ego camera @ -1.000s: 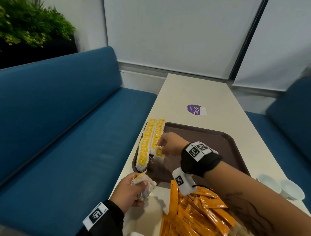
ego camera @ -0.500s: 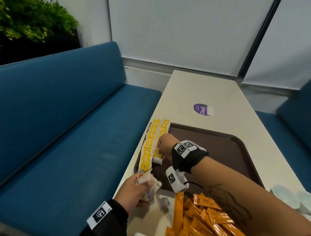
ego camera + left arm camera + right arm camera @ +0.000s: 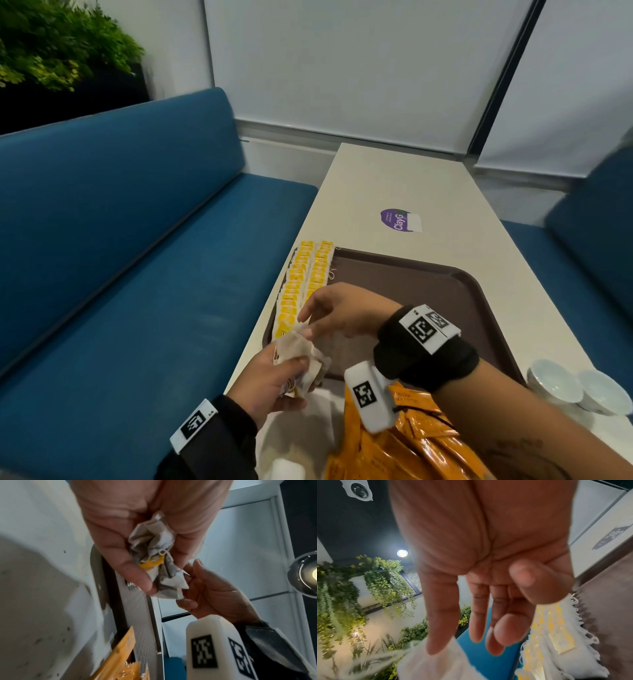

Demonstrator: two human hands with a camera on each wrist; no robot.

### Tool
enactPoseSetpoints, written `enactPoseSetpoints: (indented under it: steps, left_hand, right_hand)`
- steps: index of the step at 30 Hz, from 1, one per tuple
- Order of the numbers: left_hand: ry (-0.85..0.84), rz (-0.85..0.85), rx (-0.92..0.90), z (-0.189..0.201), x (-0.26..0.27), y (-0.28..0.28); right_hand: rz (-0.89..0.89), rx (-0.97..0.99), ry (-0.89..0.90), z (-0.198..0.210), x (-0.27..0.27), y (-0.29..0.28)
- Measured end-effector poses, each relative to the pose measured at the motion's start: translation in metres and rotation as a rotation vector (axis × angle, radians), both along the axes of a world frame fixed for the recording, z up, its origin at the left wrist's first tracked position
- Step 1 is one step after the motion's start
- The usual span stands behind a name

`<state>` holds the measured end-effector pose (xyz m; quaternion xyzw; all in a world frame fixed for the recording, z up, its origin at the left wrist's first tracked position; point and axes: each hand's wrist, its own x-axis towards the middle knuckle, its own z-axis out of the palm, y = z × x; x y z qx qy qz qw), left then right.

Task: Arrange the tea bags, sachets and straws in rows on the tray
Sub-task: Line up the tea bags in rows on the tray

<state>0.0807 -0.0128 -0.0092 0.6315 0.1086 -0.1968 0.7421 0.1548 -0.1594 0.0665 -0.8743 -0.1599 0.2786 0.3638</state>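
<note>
My left hand (image 3: 291,370) grips a crumpled bunch of tea bags (image 3: 298,346) just off the near left corner of the brown tray (image 3: 428,284). The left wrist view shows the same bunch (image 3: 154,545), a yellow tag among them, held by my left hand (image 3: 163,573). My right hand (image 3: 308,323) reaches over the tray's corner, its straight fingers touching the top of the bunch. From the right wrist, that hand (image 3: 488,615) has its thumb apart from the fingers. Two rows of yellow-tagged tea bags (image 3: 303,277) lie along the tray's left edge. Orange sachets (image 3: 411,445) are heaped under my right forearm. No straws show.
Two white cups (image 3: 575,387) stand on the pale table (image 3: 394,181) right of the tray. A purple sticker (image 3: 399,220) lies beyond the tray. Blue benches (image 3: 120,274) flank the table on both sides. Most of the tray's floor is bare.
My right hand has left the tea bag row on the tray and come back to the bunch. My left hand has lifted the bunch slightly toward it.
</note>
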Motion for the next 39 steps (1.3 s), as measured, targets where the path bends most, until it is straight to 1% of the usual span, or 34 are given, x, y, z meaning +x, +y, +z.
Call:
enactPoseSetpoints:
  steps: [3, 6, 9, 12, 17, 22, 24, 25, 27, 34, 36, 39]
  left_hand:
    - [-0.021, -0.033, 0.063, 0.002, -0.005, -0.005]
    - [-0.041, -0.081, 0.100, 0.003, -0.013, -0.007]
    - [-0.039, -0.097, 0.093, 0.002, -0.019, -0.007]
    - [-0.018, -0.080, 0.070, 0.002, -0.024, -0.006]
    - [0.013, -0.036, 0.059, -0.001, -0.027, -0.001]
    - [0.038, 0.007, 0.062, -0.005, -0.027, 0.005]
    - [0.046, 0.014, 0.059, -0.006, -0.027, 0.007]
    - [0.050, 0.017, 0.057, -0.007, -0.027, 0.008]
    - [0.055, 0.021, 0.054, -0.008, -0.027, 0.010]
    - [0.073, 0.049, 0.072, -0.012, -0.023, 0.017]
    - [0.079, 0.054, 0.082, -0.014, -0.020, 0.018]
    - [0.087, 0.061, 0.081, -0.019, -0.015, 0.018]
  right_hand:
    - [0.004, 0.066, -0.055, -0.004, -0.018, -0.001]
    - [-0.088, 0.159, -0.094, -0.011, -0.029, -0.002]
    - [-0.203, 0.244, -0.072, -0.012, -0.039, -0.005]
    - [-0.227, 0.282, -0.084, -0.008, -0.047, -0.011]
    - [-0.330, 0.347, -0.018, -0.002, -0.058, -0.018]
    - [-0.539, 0.408, 0.069, -0.003, -0.059, -0.019]
    - [-0.604, 0.432, 0.071, -0.005, -0.056, -0.017]
    - [-0.614, 0.398, 0.038, -0.006, -0.054, -0.016]
    - [-0.582, 0.268, -0.059, -0.008, -0.048, -0.016]
    - [-0.362, -0.117, -0.241, -0.015, -0.010, -0.012]
    - [-0.274, -0.199, -0.272, -0.018, 0.001, -0.008]
    - [-0.182, -0.278, -0.228, -0.030, 0.017, 0.001]
